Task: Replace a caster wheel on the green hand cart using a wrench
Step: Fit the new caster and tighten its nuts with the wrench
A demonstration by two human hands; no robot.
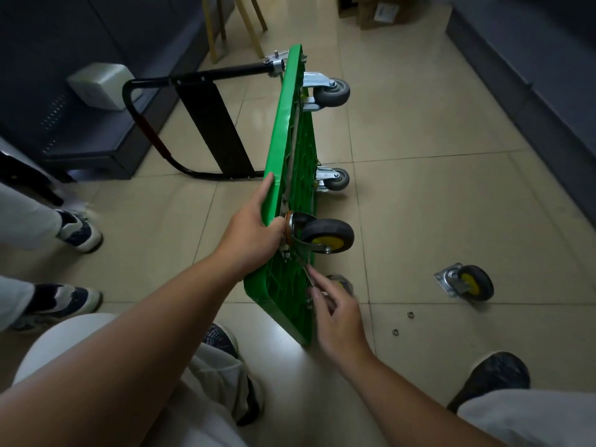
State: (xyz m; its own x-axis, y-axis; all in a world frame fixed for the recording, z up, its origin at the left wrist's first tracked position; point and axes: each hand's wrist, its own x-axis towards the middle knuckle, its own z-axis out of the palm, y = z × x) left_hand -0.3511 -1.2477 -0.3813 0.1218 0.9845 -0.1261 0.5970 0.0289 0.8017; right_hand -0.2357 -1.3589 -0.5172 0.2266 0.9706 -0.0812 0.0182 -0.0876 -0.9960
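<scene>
Cart deck (292, 124): green, tipped up on one long edge on the tiled floor, with the ribbed underside facing right; every place below is given from it.
Handle (225, 71): black tube frame, sticking out to the left from the cart deck's far end.
Left hand (254, 233): on the upper edge of the cart deck, toward its near end; the fingers are curled over the rim and grip it.
Mounted caster (327, 235): black tyre and yellow hub, on the underside just right of the left hand, its top plate against the cart deck.
Wrench (306, 269): thin bare metal, against the underside just below the mounted caster, its far end up by that caster's plate.
Right hand (338, 317): at the underside near the near corner; thumb and forefinger pinch the wrench's near end, the other fingers are loosely spread, all a little blurred.
Grey casters (332, 91): two on the underside, one at the far corner, one about midway along.
Loose caster (467, 282): black and yellow, lying on the floor well to the right of the cart deck.
Washers (410, 315): two small metal rings on the floor, right of the near corner, between the cart deck and the loose caster.
Patterned shoes (80, 232): another person's pair, well to the left of the cart deck.
</scene>
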